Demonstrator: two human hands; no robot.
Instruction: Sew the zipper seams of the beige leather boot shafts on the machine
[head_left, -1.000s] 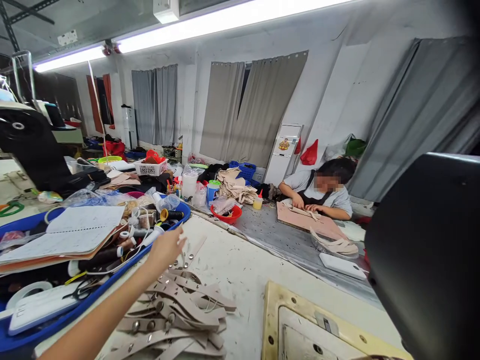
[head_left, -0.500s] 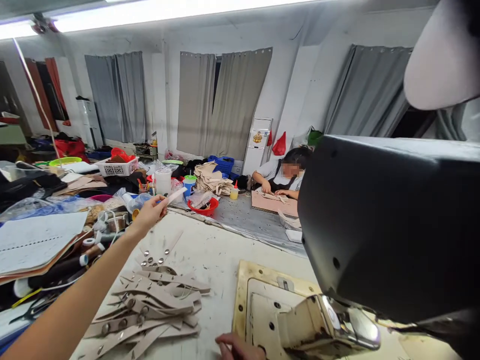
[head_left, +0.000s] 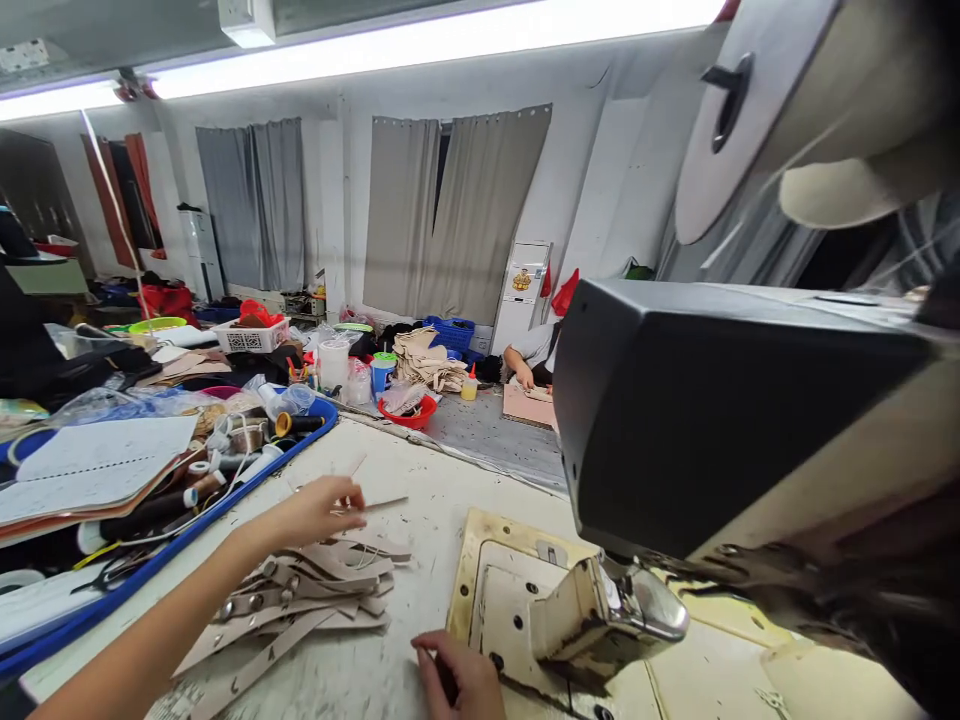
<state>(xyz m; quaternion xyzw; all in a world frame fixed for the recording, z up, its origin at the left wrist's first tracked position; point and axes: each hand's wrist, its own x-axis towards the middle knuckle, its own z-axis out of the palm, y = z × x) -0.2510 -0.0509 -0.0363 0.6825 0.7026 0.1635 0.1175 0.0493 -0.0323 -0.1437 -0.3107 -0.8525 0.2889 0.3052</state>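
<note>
My left hand (head_left: 326, 508) hovers over the upper part of a pile of beige strips (head_left: 300, 600) with metal snaps. Its fingers are apart, and a thin strip (head_left: 386, 501) lies just beyond the fingertips. At the bottom centre, my right hand (head_left: 459, 675) rests with curled fingers beside the cream machine plate (head_left: 469, 570); whether it holds anything is hidden. The sewing machine's metal foot area (head_left: 656, 600) is right of that hand.
The black machine head (head_left: 675, 400) fills the right side. On the left, a blue tray (head_left: 300, 447) holds thread spools and a notebook (head_left: 105, 465). Beyond the table are a red basin (head_left: 409, 418), a glue bottle (head_left: 469, 384) and a person's arm (head_left: 517, 365).
My left hand has come back from the far table edge to the strips, and the light strip it held is out of its fingers. The view has shifted, showing more of the tray and machine.
</note>
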